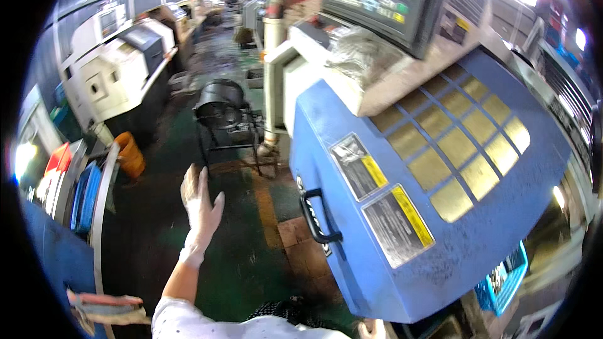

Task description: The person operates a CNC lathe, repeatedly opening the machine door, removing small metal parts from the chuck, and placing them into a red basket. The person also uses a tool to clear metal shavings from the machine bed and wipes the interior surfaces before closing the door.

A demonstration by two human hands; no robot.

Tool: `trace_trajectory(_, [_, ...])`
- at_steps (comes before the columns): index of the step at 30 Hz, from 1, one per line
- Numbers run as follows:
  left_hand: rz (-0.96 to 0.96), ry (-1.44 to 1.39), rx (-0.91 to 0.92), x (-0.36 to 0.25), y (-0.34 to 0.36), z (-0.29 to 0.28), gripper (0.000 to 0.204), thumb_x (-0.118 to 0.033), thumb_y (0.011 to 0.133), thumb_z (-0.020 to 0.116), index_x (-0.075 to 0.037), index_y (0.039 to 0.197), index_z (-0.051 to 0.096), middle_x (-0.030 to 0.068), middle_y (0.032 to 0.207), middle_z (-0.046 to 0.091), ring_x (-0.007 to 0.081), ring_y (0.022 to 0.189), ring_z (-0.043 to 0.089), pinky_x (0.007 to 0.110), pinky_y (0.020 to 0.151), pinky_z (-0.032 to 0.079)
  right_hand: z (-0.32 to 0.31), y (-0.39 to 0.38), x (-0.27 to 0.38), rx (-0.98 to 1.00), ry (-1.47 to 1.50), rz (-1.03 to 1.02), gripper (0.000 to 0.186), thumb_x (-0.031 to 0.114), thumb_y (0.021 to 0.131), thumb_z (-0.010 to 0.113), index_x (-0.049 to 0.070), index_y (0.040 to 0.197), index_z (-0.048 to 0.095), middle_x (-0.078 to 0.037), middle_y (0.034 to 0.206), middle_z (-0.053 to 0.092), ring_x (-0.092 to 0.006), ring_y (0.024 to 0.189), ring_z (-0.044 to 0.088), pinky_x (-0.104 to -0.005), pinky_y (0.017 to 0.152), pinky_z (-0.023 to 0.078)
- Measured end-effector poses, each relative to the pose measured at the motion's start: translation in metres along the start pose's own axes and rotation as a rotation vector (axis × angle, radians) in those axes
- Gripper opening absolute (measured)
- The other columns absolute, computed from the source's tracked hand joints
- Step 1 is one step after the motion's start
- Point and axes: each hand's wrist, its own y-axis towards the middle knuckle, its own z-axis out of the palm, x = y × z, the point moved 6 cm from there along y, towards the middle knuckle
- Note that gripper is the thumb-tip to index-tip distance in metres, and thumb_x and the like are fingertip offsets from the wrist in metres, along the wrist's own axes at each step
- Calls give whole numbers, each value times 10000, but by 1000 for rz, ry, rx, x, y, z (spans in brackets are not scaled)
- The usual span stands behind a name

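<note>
My left hand (201, 210), in a thin white glove, reaches out over the dark green floor. Its fingers are stretched with the thumb apart, and nothing is in it. My right hand (372, 329) barely shows at the bottom edge, beside the lower edge of a blue machine door (352, 263); its fingers are mostly hidden. The door carries a black handle (319, 216), two black-and-yellow labels (397, 226) and a window of yellowish panes (452, 145). Neither hand is on the handle.
A control panel (377, 0) juts out above the door, with crumpled clear plastic (364, 53) on its ledge. A black drum-shaped fan (220, 105) stands ahead. An orange bucket (129, 156) and shelf (103, 213) are left; a blue basket (512, 279) of parts sits lower right.
</note>
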Motion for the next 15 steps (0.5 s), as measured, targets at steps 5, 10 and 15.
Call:
trace_trajectory(5, [-444,430,178,154,-164,-81,770,-133,575,583,-31,1215,169,198,1271,89,327,1178,95,418,944,103,47,-10,-6,192,-16,102,231,99,645,601,27,848,518,-101,816,524,-206,730,509,-278,665,407])
trace_trajectory(10, [-561,682,8,218,-193,-185,709,-145,614,551,-45,1214,186,162,1276,112,302,1174,130,404,948,119,141,-9,12,496,-43,-7,203,93,665,578,27,847,517,-96,816,524,-195,728,510,-271,665,407])
trace_trajectory(15, [-542,783,-224,284,-151,-255,666,-117,625,538,-69,1204,214,158,1262,158,304,1161,159,417,938,133,279,29,72,717,-51,-247,175,88,686,554,27,846,517,-91,816,524,-183,727,511,-264,665,408])
